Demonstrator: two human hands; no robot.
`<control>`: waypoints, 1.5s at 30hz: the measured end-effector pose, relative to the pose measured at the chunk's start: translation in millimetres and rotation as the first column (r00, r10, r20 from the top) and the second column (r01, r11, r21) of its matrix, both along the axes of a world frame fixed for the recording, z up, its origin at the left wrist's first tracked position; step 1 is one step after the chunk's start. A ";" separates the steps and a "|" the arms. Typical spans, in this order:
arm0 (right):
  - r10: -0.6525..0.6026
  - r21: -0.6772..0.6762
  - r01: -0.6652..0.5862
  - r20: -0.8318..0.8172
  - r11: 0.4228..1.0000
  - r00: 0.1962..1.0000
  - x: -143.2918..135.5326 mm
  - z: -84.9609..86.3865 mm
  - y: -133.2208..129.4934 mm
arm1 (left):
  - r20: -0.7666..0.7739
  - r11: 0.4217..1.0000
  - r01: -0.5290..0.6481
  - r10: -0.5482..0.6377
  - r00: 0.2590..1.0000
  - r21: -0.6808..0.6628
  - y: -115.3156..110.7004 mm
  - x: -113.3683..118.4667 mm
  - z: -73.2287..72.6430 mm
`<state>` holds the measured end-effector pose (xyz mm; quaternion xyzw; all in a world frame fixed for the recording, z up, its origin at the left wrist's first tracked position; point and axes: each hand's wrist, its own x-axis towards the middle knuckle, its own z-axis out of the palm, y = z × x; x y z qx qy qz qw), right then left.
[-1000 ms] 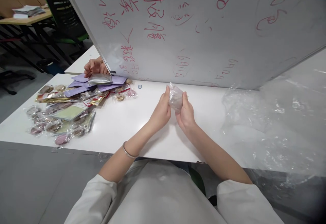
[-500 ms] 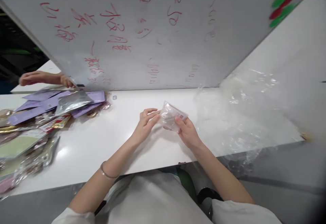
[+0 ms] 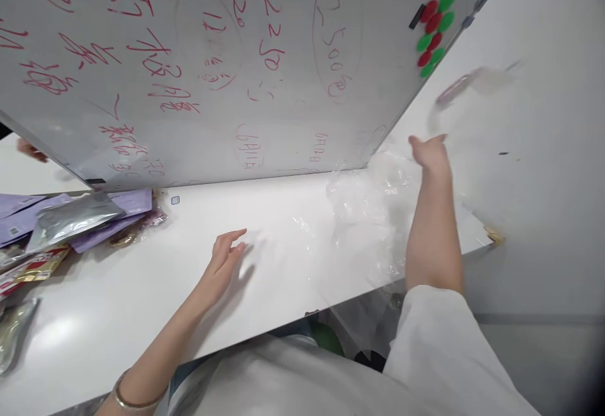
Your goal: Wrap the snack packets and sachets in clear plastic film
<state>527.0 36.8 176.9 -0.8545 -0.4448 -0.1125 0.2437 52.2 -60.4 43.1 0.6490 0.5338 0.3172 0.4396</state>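
My left hand (image 3: 225, 261) hovers over the white table (image 3: 189, 315), its fingers apart and nothing in them. At the right, my right hand (image 3: 430, 148) is stretched out with thumb and fingers spread, holding nothing. A blurred small clear packet (image 3: 458, 88) is in the air beyond it, apart from the fingers. Crumpled clear plastic film (image 3: 363, 208) lies on the table to the left of my right forearm.
A whiteboard (image 3: 212, 88) with red writing and red and green magnets stands behind the table. Purple pouches (image 3: 127, 205), a silver pouch (image 3: 75, 217) and other packets are piled at the left. Another person's hand (image 3: 32, 150) shows at the far left.
My right hand has let go of the packet and swung far to the right, and the packet is now in the air. The view has shifted to the right.
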 end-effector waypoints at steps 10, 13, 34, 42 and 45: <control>0.364 -0.485 -0.302 0.038 0.821 0.931 -150.7 -152.3 -13.5 | 0.067 0.999 -0.035 0.038 0.997 -0.037 -0.9 -4.0 -0.9; 0.423 -0.430 -0.356 0.068 0.830 0.904 -168.6 -150.4 -17.7 | 0.082 0.999 -0.017 0.021 0.996 -0.049 -1.6 -5.2 -0.1; 0.968 -0.567 -0.790 0.053 0.233 0.247 -258.1 -134.1 -92.9 | -0.445 0.931 -0.329 0.230 0.865 -0.159 -32.8 -101.5 -0.4; 0.932 -0.073 -0.975 -0.288 0.210 0.222 -298.9 -122.8 -56.8 | -0.758 0.876 0.058 0.380 0.530 0.479 -24.1 -75.3 11.9; 0.933 -0.169 -0.979 -0.321 0.110 0.160 -331.9 -168.4 -40.1 | -0.800 0.893 0.327 0.058 0.597 0.309 -3.3 -62.2 -21.8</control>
